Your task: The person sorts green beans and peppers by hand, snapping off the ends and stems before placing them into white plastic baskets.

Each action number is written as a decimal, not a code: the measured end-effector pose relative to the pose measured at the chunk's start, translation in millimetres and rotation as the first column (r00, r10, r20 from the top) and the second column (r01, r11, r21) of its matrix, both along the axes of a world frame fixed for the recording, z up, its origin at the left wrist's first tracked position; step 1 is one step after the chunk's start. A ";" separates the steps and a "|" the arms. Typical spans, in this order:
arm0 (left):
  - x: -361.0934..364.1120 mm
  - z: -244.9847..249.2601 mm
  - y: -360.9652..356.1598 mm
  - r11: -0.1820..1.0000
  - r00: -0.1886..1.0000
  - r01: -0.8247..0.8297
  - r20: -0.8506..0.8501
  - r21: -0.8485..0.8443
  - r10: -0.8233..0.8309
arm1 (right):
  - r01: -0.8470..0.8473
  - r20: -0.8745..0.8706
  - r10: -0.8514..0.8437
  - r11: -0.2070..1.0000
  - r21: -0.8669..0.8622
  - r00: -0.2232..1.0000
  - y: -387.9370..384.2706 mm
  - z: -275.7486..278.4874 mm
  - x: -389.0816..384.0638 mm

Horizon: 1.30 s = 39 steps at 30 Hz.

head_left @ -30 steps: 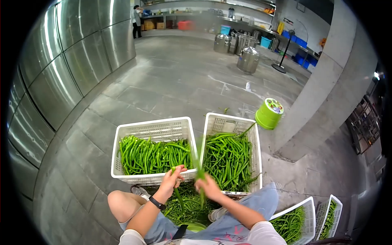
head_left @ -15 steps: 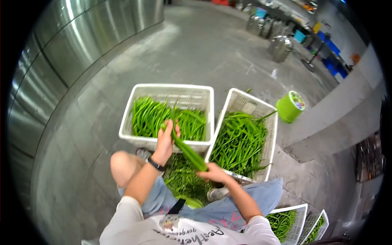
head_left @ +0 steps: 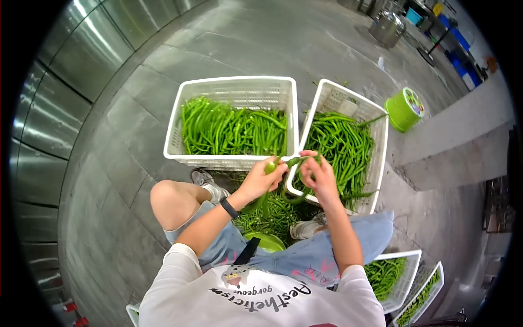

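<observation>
My left hand [head_left: 263, 177], with a black band at the wrist, is closed around a few long green peppers [head_left: 271, 167]. Just right of it, my right hand [head_left: 318, 175] pinches at a green pepper, fingers bent, by the near left corner of the right crate. Ahead of me, a white crate [head_left: 237, 80] holds green peppers laid roughly side by side. The right white crate [head_left: 383, 158] holds a looser heap. Below my hands, more thin green pieces [head_left: 272, 213] lie between my legs, over a green basin [head_left: 267, 241] partly hidden by them.
An upturned-looking green bucket [head_left: 402, 111] stands beyond the right crate, next to a grey pillar [head_left: 457, 136]. Two more white crates [head_left: 417, 260] with green produce sit at lower right. A metal pot [head_left: 387, 29] is far off; metal panels [head_left: 90, 52] line the left.
The view has tilted down. My right hand has moved up from the lower end of the pepper bunch to beside my left hand. The peppers now hang below my left hand.
</observation>
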<state>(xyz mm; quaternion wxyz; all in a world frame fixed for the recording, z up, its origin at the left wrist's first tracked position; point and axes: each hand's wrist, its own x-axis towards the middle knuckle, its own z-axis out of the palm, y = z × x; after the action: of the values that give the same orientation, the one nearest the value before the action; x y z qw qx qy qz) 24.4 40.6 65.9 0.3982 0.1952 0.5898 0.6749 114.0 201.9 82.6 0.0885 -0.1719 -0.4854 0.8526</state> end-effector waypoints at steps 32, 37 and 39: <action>2.0 -28.9 1.1 0.846 0.808 -0.533 0.293 -0.006 0.511 | -0.177 0.122 0.138 0.519 0.837 0.983 -57.1 -32.1 13.5; -22.4 -7.1 -16.1 0.996 0.996 -0.078 -0.036 -0.043 0.077 | -0.284 0.217 0.186 0.537 0.794 0.958 -30.3 -15.4 14.6; -28.0 0.4 -20.1 0.993 0.990 0.073 -0.114 -0.098 -0.084 | -0.344 0.228 0.285 0.481 0.807 0.931 -20.6 -9.0 16.5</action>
<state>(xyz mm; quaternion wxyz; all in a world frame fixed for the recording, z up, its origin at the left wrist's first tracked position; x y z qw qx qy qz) -3.6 20.6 66.3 0.3977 0.2387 0.6350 0.6177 130.5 181.3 73.6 -0.0133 -0.0435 -0.8572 0.5131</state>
